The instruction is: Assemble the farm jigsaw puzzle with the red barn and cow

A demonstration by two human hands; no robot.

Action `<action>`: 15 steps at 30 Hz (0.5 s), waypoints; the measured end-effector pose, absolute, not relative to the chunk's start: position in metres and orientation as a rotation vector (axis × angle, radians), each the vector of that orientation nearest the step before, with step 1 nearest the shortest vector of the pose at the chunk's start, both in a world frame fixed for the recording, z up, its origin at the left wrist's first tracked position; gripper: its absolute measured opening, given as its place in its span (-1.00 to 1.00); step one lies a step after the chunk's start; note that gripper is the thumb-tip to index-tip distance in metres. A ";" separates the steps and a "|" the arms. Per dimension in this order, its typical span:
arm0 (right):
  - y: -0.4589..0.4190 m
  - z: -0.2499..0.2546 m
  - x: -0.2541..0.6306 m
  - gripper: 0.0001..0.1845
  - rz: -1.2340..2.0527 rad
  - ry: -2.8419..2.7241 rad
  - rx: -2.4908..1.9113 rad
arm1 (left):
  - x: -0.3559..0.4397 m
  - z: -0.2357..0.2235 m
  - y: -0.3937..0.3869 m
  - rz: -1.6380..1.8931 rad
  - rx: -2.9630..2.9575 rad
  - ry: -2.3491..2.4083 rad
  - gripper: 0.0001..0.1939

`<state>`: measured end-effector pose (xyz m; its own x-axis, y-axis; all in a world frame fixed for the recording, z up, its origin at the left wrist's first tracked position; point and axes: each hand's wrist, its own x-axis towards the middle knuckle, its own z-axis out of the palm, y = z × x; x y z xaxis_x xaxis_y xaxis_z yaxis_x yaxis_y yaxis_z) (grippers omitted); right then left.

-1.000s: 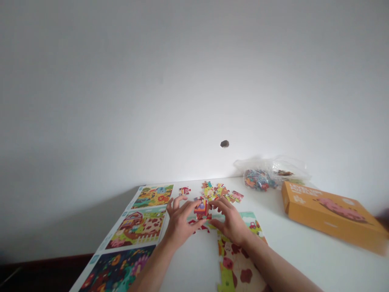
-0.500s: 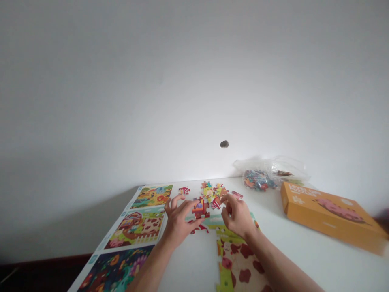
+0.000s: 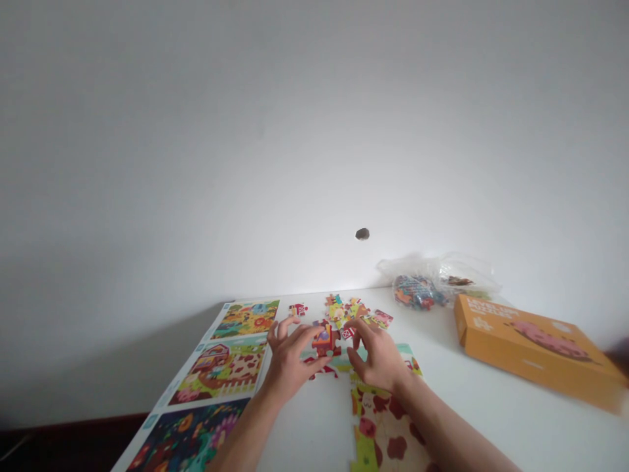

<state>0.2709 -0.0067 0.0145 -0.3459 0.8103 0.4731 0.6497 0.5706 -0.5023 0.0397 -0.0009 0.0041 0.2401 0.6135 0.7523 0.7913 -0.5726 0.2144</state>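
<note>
- The left grip [image 3: 289,357] is bent wide around a red and orange puzzle part [image 3: 324,341]. The thumb is on the near side and the pointing finger is on the far side, and it has hold of the part at its edges.
- The right grip [image 3: 381,357] is partly open, with a gap between thumb and pointing finger. A red barn piece [image 3: 348,333] with a white cross is at its fingertips. I cannot tell if it is pinched or just touched.
- The red and orange part lies between the two grips, with the barn piece just to its right.
- A red piece [image 3: 327,373] lies just below the left thumb.
- Under the right grip and nearer to the person is a joined-up puzzle [image 3: 396,442] with a spotty cow. The right arm hides some of it.
- Past both grips there is a heap of loose pieces [image 3: 337,313].
- A pink pig piece [image 3: 382,318] is just past the right grip.
- A small red piece [image 3: 298,309] is past the left grip.
- Left of the left grip, a sheet with three pictures [image 3: 221,369] lies on the white surface [image 3: 304,432].
- Well to the right of the right grip is an orange box [image 3: 531,347].
- Clear bags [image 3: 417,290] with pieces inside sit farther back, right of the right grip.
</note>
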 end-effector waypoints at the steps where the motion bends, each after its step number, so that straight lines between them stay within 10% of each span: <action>1: -0.007 0.015 0.271 -0.53 0.298 -2.113 -1.154 | 0.040 0.004 -0.001 -1.246 -2.306 -1.325 -0.56; 15: -0.007 0.014 0.268 -0.47 0.349 -2.165 -1.098 | 0.040 0.006 -0.002 -1.201 -2.325 -1.351 -0.59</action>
<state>0.2676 -0.0073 0.0138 -0.4169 0.7906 0.4485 0.6097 0.6092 -0.5072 0.0399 -0.0022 0.0055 0.2535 0.6376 0.7275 0.7971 -0.5638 0.2164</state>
